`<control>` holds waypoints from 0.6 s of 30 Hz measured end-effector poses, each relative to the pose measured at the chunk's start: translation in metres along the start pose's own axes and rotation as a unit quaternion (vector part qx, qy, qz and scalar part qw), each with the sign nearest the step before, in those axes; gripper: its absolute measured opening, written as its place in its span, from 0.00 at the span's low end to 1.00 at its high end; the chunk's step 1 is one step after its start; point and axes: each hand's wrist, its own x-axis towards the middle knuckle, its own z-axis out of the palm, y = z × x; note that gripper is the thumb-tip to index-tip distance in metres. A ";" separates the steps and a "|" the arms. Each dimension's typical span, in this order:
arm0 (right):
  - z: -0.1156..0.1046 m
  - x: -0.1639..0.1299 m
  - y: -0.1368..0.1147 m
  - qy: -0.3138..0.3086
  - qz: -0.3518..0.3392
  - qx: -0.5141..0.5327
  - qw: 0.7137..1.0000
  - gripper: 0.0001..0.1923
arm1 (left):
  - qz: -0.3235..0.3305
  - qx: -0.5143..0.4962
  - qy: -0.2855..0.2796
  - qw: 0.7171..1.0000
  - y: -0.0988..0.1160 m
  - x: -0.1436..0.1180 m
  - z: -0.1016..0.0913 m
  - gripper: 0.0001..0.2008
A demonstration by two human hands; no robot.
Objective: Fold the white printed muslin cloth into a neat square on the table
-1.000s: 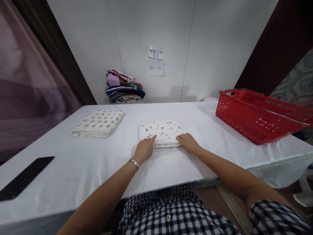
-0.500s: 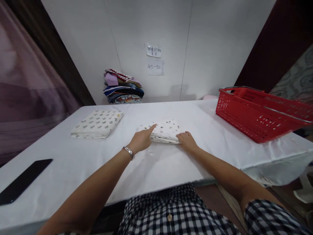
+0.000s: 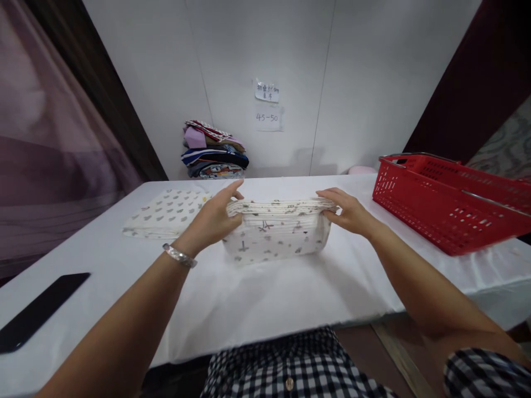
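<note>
While your left hand [image 3: 213,220] and right hand [image 3: 349,213] pinch the 2 ends of the white folded printed cloth [image 3: 276,235], lifted above the white table [image 3: 290,287], its sagging layers could unfold if either grip loosens.

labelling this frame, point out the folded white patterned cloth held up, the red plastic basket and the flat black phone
folded white patterned cloth [image 3: 276,243], head view, hanging front face
red plastic basket [image 3: 435,213], head view, near side wall
flat black phone [image 3: 39,312], head view, screen middle
</note>
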 end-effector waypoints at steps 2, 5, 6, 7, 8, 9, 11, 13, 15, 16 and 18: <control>0.005 0.006 0.011 0.001 0.024 0.067 0.997 0.28 | -0.026 -0.056 0.001 0.998 -0.014 0.005 0.004 0.34; 0.035 0.016 0.044 0.004 0.112 0.185 0.976 0.29 | -0.103 -0.147 0.000 0.984 -0.045 0.017 0.027 0.30; 0.050 0.018 0.056 0.014 0.151 0.219 0.964 0.29 | -0.142 -0.190 0.003 0.971 -0.056 0.021 0.037 0.29; 0.065 0.021 0.068 0.026 0.194 0.246 0.949 0.30 | -0.183 -0.240 0.008 0.953 -0.067 0.026 0.049 0.29; 0.082 0.023 0.080 0.040 0.235 0.268 0.933 0.31 | -0.226 -0.284 0.020 0.932 -0.077 0.030 0.060 0.29; 0.098 0.024 0.090 0.049 0.274 0.285 0.917 0.31 | -0.268 -0.314 0.042 0.910 -0.086 0.033 0.071 0.29; 0.126 0.026 0.105 0.046 0.336 0.304 0.890 0.32 | -0.327 -0.344 0.060 0.878 -0.101 0.038 0.091 0.30; 0.149 0.024 0.114 0.027 0.364 0.315 0.876 0.33 | -0.366 -0.346 0.042 0.863 -0.113 0.038 0.107 0.31; 0.164 0.021 0.120 0.009 0.373 0.318 0.872 0.35 | -0.388 -0.299 0.005 0.872 -0.123 0.035 0.119 0.32; 0.169 0.019 0.121 0.002 0.373 0.320 0.871 0.35 | -0.393 -0.267 -0.012 0.880 -0.127 0.033 0.123 0.33; 0.177 0.015 0.124 -0.003 0.376 0.322 0.869 0.36 | -0.396 -0.203 -0.032 0.895 -0.135 0.028 0.131 0.32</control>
